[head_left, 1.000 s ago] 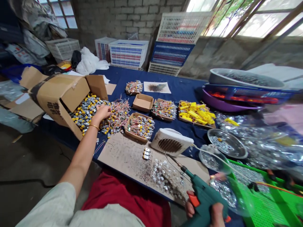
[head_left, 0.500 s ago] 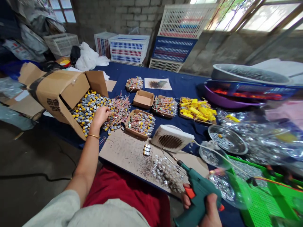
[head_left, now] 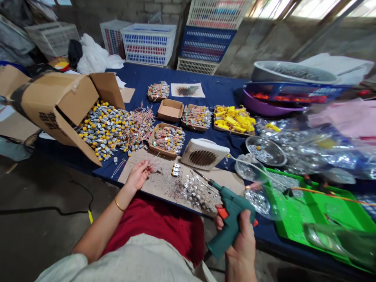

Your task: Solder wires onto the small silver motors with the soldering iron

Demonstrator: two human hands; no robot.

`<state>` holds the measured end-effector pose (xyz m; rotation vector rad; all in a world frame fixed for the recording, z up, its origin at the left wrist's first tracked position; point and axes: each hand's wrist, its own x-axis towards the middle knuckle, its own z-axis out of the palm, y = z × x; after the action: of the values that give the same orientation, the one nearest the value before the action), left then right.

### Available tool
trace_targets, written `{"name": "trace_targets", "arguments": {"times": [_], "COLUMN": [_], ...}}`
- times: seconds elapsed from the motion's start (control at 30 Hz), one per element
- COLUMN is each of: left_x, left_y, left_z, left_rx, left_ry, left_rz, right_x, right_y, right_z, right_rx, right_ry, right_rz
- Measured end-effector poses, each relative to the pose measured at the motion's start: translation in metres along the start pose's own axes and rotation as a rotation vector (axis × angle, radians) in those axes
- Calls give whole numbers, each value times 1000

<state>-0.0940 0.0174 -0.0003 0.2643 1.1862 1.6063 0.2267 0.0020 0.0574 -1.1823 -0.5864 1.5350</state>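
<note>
My left hand (head_left: 139,174) is closed in a pinch over the left part of the brown board (head_left: 141,156). Thin wires (head_left: 155,158) stick out from its fingertips; whether a motor hangs on them I cannot make out. In my right hand (head_left: 242,239) is a green soldering gun (head_left: 232,203) with a red trigger, its tip pointing up and left over the board. Near that tip stand several small motors (head_left: 175,170) in a short row. Scattered clear bits and dark specks (head_left: 194,190) lie below them. Behind the tip leans a white vented fan box (head_left: 205,153).
A tipped cardboard box (head_left: 66,98) spills grey and yellow motors (head_left: 102,127) beside a heap of wired ones (head_left: 138,127). Small cardboard trays (head_left: 170,110) stand behind the board. To the right are a steel bowl (head_left: 279,159), plastic bags and a green tray (head_left: 289,219).
My left hand has moved from the wired heap, right and toward me, to over the board, with wires now in its fingers. The view has tilted down. My right hand still holds the soldering gun.
</note>
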Motion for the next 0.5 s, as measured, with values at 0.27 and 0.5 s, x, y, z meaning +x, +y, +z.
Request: {"name": "trace_targets", "arguments": {"times": [0.27, 0.5], "left_x": [-8, 2], "left_y": [-15, 2], "left_z": [-38, -44], "left_rx": [526, 1186], "left_ry": [33, -24], "left_rz": [61, 341], "right_x": [-14, -16], "right_y": [19, 17], "right_z": [-17, -5], "right_rx": [38, 49], "right_ry": [90, 93], "right_rz": [134, 105]}}
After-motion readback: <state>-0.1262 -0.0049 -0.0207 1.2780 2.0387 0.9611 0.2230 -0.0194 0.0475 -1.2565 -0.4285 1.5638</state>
